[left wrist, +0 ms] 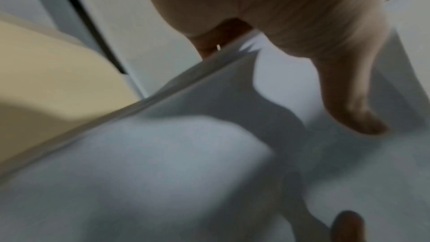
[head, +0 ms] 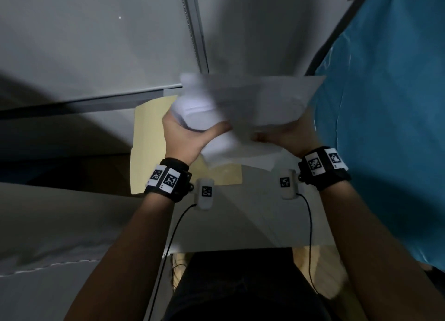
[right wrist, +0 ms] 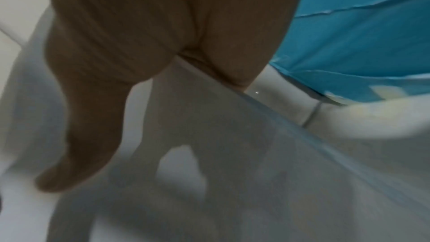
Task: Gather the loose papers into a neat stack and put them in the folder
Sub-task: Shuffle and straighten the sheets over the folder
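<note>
The papers (head: 243, 108) are up off the tabletop (head: 252, 214), held between the two hands in a loose, uneven bundle of white sheets that is smeared by motion blur in the head view. The left hand (head: 185, 137) grips the bundle's left end, thumb (left wrist: 349, 102) laid across the top sheet and the fingers (left wrist: 218, 38) curled under the edge, where the sheets fan apart slightly rather than lying flush. The right hand (head: 289, 134) holds the right end the same way, its thumb (right wrist: 76, 135) on top of the paper and the rest of the fingers hidden beneath it. One broad sheet juts out to the right and away from the person, while other sheets sag down toward the body between the wrists. Under and to the left of the bundle lies the folder (head: 149, 137), pale yellow and flat on the tabletop, partly covered by the left hand and the hanging sheets. A blue cloth (head: 385, 116) fills the right side, just beside the right hand. Both wrists wear black bands (head: 168, 181) with square printed markers.
</note>
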The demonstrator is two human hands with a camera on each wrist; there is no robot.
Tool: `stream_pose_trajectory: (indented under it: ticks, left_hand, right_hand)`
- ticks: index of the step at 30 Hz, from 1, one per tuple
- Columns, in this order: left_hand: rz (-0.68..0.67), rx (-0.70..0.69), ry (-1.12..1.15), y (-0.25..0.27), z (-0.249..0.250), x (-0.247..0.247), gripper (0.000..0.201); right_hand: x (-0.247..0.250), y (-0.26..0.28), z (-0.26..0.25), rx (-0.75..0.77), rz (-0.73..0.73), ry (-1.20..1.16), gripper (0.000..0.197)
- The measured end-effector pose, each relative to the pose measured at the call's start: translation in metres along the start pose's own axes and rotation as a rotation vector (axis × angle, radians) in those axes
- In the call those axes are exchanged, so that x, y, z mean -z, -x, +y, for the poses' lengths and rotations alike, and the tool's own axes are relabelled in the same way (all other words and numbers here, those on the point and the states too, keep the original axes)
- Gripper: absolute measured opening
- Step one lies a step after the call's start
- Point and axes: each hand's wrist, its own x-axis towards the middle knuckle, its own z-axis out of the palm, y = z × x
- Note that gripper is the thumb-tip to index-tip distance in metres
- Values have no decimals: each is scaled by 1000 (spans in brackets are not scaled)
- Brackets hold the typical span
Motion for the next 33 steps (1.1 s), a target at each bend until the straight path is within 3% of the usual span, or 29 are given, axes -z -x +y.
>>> stream_pose_trajectory:
  ticks: [4,8,10,15,19,24,28,29,31,33]
  left_hand:
    - [-153,218,-130,8,-58,-13,68]
    - [-126,368,-175,20,-81,-28,42]
    - [-78,342,-132,19,-76,-31,37]
    - [15,293,-35,26,-66,-27,45]
    - [-3,246,9,19,-57,-15,55]
    - [17,297,6,16,-48,-26,47]
    - [46,311,9,17,-47,-24,39]
    - [85,258,-14,14,-41,-17,50]
    - [180,72,-129,5,-25,2,94]
    - [76,-156,-364,-7,-6,20,129]
  right_hand:
    - [-20,3,41,-189,-97,-41,63]
    - [-37,10,58,-228,-27,-59,49]
    - [-33,6,53,-214,21,-54,50]
    - [-27,14,54,-154,-71,-48,63]
    - [-25,12,58,-158,-17,-65,31]
    - [-48,12,56,-161,31,-87,41]
    - [-42,1,61,-237,38,-12,30]
    - [-30,-3,58,-232,-4,63,22]
    - [-1,-12,52,-222,-126,275,18]
    - [16,-17,44,-193,-240,501,19]
